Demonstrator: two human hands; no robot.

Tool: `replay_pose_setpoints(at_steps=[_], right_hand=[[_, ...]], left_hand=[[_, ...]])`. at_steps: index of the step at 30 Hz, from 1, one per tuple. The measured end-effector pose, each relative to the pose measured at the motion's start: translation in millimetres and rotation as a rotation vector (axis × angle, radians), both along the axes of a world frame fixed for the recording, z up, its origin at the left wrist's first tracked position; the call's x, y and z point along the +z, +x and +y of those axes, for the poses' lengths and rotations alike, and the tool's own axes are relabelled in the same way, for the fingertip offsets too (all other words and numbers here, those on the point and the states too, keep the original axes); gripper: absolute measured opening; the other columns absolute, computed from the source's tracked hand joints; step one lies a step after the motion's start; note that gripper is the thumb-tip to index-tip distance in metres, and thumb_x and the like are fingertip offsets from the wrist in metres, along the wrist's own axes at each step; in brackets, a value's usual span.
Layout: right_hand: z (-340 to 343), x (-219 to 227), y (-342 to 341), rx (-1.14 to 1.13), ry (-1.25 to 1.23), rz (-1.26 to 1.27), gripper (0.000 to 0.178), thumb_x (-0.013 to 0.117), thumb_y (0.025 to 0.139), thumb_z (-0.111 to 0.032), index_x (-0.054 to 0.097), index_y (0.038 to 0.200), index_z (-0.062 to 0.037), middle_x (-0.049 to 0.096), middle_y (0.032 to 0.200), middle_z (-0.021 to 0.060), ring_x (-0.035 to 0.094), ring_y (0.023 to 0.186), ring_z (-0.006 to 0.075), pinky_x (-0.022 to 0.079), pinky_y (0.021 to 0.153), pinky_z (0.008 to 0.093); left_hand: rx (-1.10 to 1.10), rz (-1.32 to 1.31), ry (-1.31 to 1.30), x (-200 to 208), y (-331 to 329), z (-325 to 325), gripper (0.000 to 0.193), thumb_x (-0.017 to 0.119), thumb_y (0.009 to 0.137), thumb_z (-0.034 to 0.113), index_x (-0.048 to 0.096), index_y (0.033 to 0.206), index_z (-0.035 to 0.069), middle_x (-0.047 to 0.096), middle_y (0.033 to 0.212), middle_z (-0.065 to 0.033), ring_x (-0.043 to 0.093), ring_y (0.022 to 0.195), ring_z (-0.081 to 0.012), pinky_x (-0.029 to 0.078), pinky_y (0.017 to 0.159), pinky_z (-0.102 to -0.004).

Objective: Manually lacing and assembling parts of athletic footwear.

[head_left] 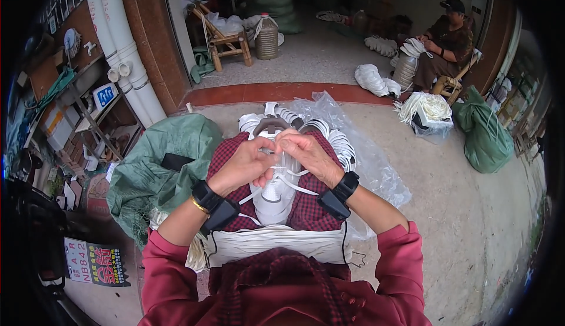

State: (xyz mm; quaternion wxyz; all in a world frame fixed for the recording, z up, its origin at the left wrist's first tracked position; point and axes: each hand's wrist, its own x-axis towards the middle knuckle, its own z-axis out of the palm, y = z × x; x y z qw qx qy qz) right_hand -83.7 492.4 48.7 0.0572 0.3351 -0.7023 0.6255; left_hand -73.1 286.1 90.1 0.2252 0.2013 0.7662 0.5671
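A white shoe upper (273, 202) rests upright between my knees, on dark red checked cloth (235, 193). White shoelaces (289, 180) cross it, with loose ends spreading to both sides. Just above the laces, my left hand (252, 160) and my right hand (311, 155) meet with pinched fingertips. Whatever thin thing sits between those fingertips is too small to make out. Across my lap lies a thick bundle of white laces (273, 245). Beyond my knees, more white shoe uppers (338, 140) are strung in a curved stack.
A green sack (170, 132) with a dark phone (176, 162) on it lies at my left. Clear plastic sheeting (376, 176) spreads on the right. Farther off, a seated person (448, 43) handles white pieces near a large bottle (406, 70). A bamboo chair (226, 46) stands far left.
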Motion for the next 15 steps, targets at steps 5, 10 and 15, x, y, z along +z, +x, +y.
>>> replay_pose_setpoints(at_steps=[5,10,15], right_hand=[[-6.7,10.9,12.1,-0.018,-0.014,-0.147,0.034,0.052,0.105,-0.029,0.068,0.100,0.0006,0.058,0.103,0.0042,0.057,0.096,0.0145,0.047,0.087,0.0309],[12.1,3.4,18.4,-0.006,-0.133,-0.196,0.024,0.047,0.084,-0.010,0.056,0.104,0.0004,0.055,0.107,0.0050,0.054,0.097,0.0146,0.047,0.087,0.0312],[5.2,6.5,26.1,-0.154,0.231,0.146,0.022,0.066,0.083,-0.013,0.061,0.102,-0.0036,0.053,0.110,0.0076,0.056,0.094,0.0178,0.049,0.080,0.0300]], left_hand=[[-0.035,-0.045,0.035,-8.4,3.1,15.9,0.026,0.050,0.106,0.024,0.060,0.110,0.000,0.064,0.068,-0.0052,0.064,0.054,-0.0106,0.048,0.045,-0.0223],[0.077,-0.132,0.222,-17.3,2.6,22.1,0.034,0.042,0.108,0.026,0.061,0.107,-0.002,0.068,0.077,-0.0110,0.067,0.059,-0.0150,0.054,0.050,-0.0236],[0.146,-0.179,0.327,-32.6,-4.6,22.8,0.036,0.039,0.108,0.025,0.060,0.107,-0.005,0.070,0.088,-0.0145,0.072,0.069,-0.0218,0.060,0.058,-0.0275]])
